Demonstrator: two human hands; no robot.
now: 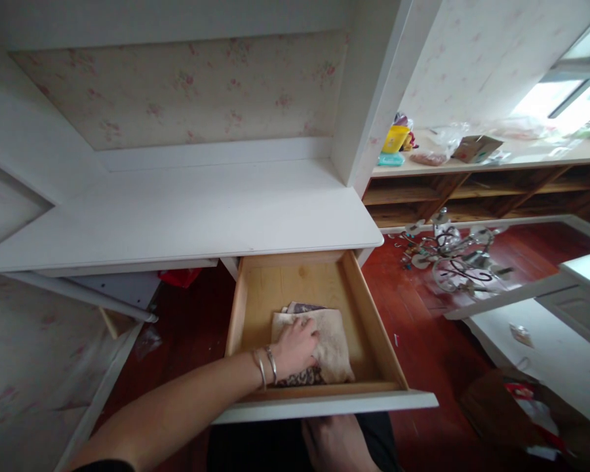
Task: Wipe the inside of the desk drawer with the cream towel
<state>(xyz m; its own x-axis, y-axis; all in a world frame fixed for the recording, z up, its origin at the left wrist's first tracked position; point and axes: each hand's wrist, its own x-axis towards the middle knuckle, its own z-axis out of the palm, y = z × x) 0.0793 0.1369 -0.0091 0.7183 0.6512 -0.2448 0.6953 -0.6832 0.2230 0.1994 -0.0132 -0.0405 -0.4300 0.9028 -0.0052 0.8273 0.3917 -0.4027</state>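
A white desk drawer [378, 328] with a bare wooden inside is pulled out. My left hand [297, 344], with two bracelets at the wrist, reaches into it from the left. Its fingers are curled on a folded beige cloth [334, 337] that has a dark patterned side. The cloth lies on the drawer bottom near the front. Below the white drawer front [324, 405] is my right hand [337, 439], close to the underside. Its fingers are largely hidden, so I cannot make out what it grips.
The white desktop [191, 216] spans above the drawer. To the right, a chandelier [457, 255] lies on the red floor [403, 367], near a cardboard box [496, 406] and white furniture [545, 347]. A low shelf [472, 190] by the window carries a yellow container [396, 139] and bags.
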